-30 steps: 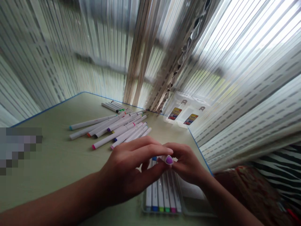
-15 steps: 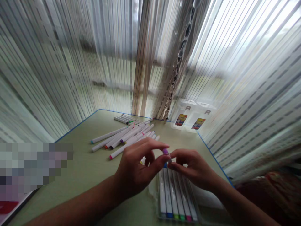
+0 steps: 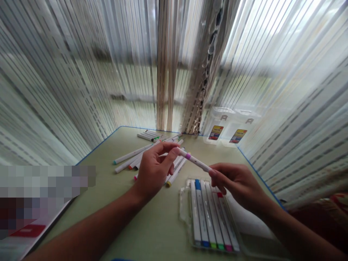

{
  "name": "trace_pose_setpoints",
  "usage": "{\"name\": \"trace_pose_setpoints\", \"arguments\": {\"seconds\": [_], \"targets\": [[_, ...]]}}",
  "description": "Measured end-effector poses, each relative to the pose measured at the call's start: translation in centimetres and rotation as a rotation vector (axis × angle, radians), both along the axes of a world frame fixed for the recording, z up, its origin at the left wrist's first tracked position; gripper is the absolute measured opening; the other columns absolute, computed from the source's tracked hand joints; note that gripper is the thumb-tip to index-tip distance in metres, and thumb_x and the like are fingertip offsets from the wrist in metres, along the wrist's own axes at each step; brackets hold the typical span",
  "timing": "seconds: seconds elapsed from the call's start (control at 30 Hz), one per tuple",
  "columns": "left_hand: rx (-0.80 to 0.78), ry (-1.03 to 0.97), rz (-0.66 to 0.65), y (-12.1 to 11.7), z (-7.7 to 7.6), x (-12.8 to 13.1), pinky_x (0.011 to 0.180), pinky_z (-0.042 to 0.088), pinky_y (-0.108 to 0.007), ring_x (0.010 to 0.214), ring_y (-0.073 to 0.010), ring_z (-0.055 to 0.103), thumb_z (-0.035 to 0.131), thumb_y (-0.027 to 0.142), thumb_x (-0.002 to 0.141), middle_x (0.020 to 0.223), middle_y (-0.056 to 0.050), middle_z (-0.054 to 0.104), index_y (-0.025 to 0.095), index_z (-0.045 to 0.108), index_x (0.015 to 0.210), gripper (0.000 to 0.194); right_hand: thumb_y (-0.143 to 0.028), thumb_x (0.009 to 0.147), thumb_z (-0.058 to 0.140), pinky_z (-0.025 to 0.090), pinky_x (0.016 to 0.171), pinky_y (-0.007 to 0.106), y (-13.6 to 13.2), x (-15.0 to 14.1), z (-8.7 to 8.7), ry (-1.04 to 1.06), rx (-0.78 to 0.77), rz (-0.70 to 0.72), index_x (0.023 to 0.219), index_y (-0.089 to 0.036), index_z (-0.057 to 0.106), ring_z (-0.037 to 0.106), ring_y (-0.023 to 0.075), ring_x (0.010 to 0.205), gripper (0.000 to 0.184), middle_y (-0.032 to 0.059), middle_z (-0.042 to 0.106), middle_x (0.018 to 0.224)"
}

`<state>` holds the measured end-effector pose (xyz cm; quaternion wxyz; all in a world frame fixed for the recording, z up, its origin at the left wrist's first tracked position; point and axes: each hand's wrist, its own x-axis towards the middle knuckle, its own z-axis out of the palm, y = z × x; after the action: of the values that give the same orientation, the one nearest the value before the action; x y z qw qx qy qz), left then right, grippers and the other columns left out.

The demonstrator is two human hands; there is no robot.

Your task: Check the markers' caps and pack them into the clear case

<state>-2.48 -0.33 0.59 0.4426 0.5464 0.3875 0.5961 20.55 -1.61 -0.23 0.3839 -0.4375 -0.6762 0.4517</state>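
A white marker with a purple band is stretched between my two hands above the table. My left hand pinches its far-left end between thumb and fingers. Its other end sits in the closed fingers of my right hand. Below my right hand lies a clear plastic case with several white markers side by side in it, their ends blue, green and pink. Behind my left hand is a loose pile of white markers, partly hidden by that hand.
Two clear cases with yellow-and-red labels stand at the table's back right corner. The pale green table has a blue edge. A string curtain hangs behind it. A blurred-out object lies at the left.
The marker has turned from end-on to lying lengthwise between my hands. My hands have moved apart, the right one to the right, uncovering more of the case. The view has shifted slightly.
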Motion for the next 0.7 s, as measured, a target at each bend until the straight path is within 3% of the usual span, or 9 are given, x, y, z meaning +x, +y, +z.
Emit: {"name": "trace_pose_setpoints", "arguments": {"seconds": [0.23, 0.4, 0.57, 0.7], "targets": [[-0.065, 0.051, -0.036, 0.3, -0.3, 0.0, 0.04, 0.037, -0.014, 0.042, -0.0036, 0.047, 0.072, 0.032, 0.086, 0.061, 0.005, 0.058, 0.012, 0.066, 0.09, 0.021, -0.039, 0.088, 0.073, 0.038, 0.041, 0.017, 1.1, 0.3, -1.0, 0.354, -0.011, -0.167, 0.099, -0.015, 0.072, 0.05, 0.0045, 0.042, 0.026, 0.0026, 0.07, 0.072], [-0.116, 0.235, -0.131, 0.1, -0.6, -0.1, 0.043, 0.039, -0.017, 0.049, -0.0065, 0.051, 0.073, 0.034, 0.085, 0.067, 0.003, 0.062, 0.014, 0.068, 0.093, 0.022, -0.034, 0.087, 0.075, 0.037, 0.039, 0.014, 1.5, 0.3, -1.1, 0.505, 0.019, -0.23, 0.094, -0.017, 0.072, 0.048, 0.0027, 0.041, 0.019, 0.0023, 0.072, 0.074], [0.135, 0.649, -0.226, -0.2, -0.9, -0.2, 0.055, 0.043, -0.022, 0.059, -0.0092, 0.056, 0.069, 0.032, 0.089, 0.078, 0.0, 0.071, 0.02, 0.076, 0.099, 0.017, -0.023, 0.08, 0.082, 0.039, 0.039, 0.014, 0.7, -0.2, -0.4, 0.578, 0.062, -0.139, 0.093, -0.02, 0.076, 0.05, 0.0031, 0.043, 0.015, -0.0017, 0.068, 0.067], [0.316, 0.781, -0.258, -0.1, -1.1, -0.1, 0.059, 0.045, -0.022, 0.062, -0.0097, 0.058, 0.067, 0.023, 0.091, 0.082, 0.0, 0.071, 0.019, 0.075, 0.103, 0.015, -0.017, 0.078, 0.082, 0.039, 0.04, 0.014, -0.4, -0.5, 0.0, 0.512, 0.151, -0.043, 0.094, -0.021, 0.08, 0.051, 0.0044, 0.045, 0.017, -0.0029, 0.065, 0.06]]}}
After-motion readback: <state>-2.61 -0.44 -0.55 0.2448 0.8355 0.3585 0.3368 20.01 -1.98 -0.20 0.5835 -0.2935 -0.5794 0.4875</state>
